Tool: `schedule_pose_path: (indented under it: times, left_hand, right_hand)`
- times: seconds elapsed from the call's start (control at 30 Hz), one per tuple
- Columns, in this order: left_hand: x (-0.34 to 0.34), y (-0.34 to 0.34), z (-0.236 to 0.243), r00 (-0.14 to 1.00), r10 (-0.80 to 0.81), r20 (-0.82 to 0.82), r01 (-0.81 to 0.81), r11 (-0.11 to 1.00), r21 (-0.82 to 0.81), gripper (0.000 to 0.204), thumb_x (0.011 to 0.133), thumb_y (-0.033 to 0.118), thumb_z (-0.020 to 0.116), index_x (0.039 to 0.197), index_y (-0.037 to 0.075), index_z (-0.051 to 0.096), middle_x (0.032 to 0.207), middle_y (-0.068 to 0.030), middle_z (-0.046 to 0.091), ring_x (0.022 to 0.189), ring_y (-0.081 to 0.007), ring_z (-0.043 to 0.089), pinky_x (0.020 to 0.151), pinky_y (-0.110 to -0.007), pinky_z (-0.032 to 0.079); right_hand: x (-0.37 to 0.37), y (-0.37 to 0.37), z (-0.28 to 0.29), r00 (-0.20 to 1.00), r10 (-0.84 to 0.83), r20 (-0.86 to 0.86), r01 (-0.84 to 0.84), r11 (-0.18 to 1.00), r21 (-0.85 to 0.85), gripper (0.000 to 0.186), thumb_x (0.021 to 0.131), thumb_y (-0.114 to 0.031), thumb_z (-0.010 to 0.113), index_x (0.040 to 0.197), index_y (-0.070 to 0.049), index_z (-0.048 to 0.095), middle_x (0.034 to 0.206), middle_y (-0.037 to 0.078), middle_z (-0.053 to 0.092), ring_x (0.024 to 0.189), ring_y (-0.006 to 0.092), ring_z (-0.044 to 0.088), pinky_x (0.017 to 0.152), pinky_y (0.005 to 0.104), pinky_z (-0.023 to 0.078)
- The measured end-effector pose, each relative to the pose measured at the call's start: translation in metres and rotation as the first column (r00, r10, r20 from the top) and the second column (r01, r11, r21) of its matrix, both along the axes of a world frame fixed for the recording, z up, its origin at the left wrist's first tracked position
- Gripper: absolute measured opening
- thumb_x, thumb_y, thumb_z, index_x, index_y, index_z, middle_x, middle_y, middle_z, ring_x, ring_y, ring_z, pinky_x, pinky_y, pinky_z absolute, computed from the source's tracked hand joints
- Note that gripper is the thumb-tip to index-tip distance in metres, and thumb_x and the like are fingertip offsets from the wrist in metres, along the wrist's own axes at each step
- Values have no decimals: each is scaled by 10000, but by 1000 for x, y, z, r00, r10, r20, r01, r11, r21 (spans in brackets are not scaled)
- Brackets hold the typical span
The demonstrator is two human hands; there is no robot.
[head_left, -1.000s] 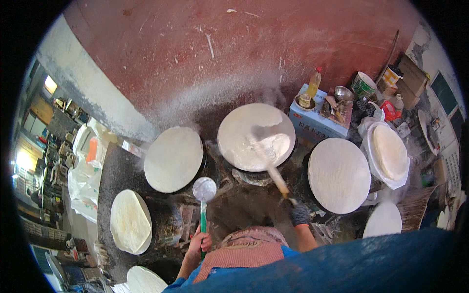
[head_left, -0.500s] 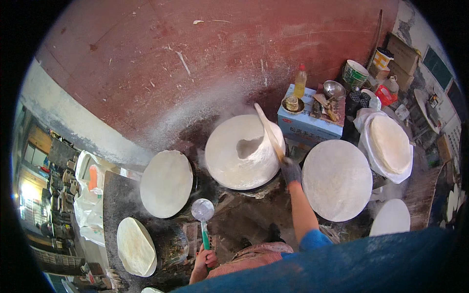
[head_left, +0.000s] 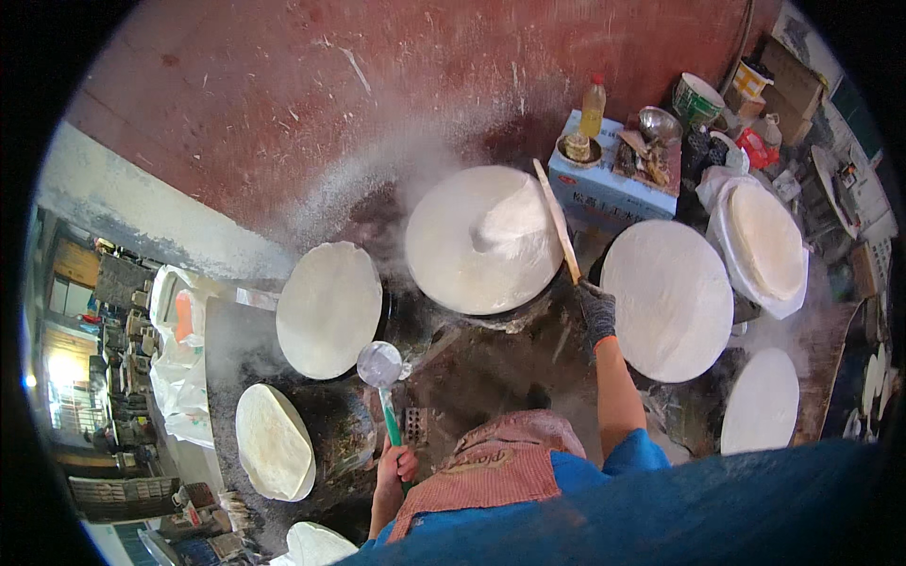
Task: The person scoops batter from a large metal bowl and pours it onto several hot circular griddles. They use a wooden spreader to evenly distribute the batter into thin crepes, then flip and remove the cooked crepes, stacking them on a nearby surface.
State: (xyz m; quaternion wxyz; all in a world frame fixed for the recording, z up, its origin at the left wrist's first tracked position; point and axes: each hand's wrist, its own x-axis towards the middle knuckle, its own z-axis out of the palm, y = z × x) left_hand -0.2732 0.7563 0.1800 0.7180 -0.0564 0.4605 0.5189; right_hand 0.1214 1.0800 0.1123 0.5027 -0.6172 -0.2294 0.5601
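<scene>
My left hand [head_left: 397, 464] is wrapped round the green handle of a metal ladle [head_left: 380, 366], whose bowl is held over the dark worktop. In a dark grey glove, my right hand [head_left: 596, 312] grips a long flat wooden spatula [head_left: 558, 217]. The spatula's blade lies along the right edge of the big round griddle in the middle, which is covered with a pale sheet of batter [head_left: 453, 250]. A thicker wet patch of batter [head_left: 517, 224] shows on the sheet's right half. Steam rises behind it.
More round pale sheets lie around: one left [head_left: 330, 311], one right [head_left: 666, 302], one lower left [head_left: 275, 441], one lower right [head_left: 761, 403]. A stack of finished flatbreads [head_left: 766, 241] rests on white plastic. A blue box [head_left: 613, 189] carries an oil bottle [head_left: 592, 106] and bowls.
The spatula has come to the griddle's right edge, and my right hand with it. The bare hollow in the batter is now covered. The ladle shifted slightly left; the whole view has moved.
</scene>
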Motion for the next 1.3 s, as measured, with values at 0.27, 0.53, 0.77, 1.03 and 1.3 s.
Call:
schedule_pose_path:
  times: [0.27,0.53,0.77,1.03,1.3]
  left_hand:
    - [1,3,10,998,-27,57,24,999,48,362,902,90,427,1225,254,410,563,14,363,384,-90,337,316,-255,268]
    - [11,28,21,997,0,76,3,999,-35,70,891,119,467,828,134,443,535,24,345,367,-82,319,308,-235,258]
    - [15,113,26,996,-62,-67,60,997,-38,328,868,179,504,581,148,348,473,24,324,329,-96,316,293,-250,225]
    - [53,232,31,994,-92,-62,98,989,109,324,848,8,485,1077,202,363,575,-5,365,397,-98,356,323,-239,271]
    - [127,275,37,985,-128,-112,122,991,-53,173,849,141,568,920,183,416,550,20,351,377,-79,316,320,-233,245]
  right_hand:
    - [-33,-53,-31,781,328,531,-484,856,183,254,791,-172,654,1008,-39,658,878,106,681,809,197,639,741,321,490]
    - [13,58,34,143,203,969,-528,844,-98,352,877,-396,436,1182,-259,546,930,157,642,830,344,618,725,440,471]
    - [37,3,37,-166,311,936,-670,661,-338,465,782,-222,504,1245,-264,489,879,199,612,776,366,615,651,471,469]
    - [63,-50,21,-182,356,917,-506,765,-398,368,822,-324,524,1187,-284,543,777,148,598,656,313,612,592,457,482]
    - [2,-124,19,-109,222,969,-589,771,-243,360,838,-353,531,1187,-267,548,796,144,614,681,329,611,593,459,475]
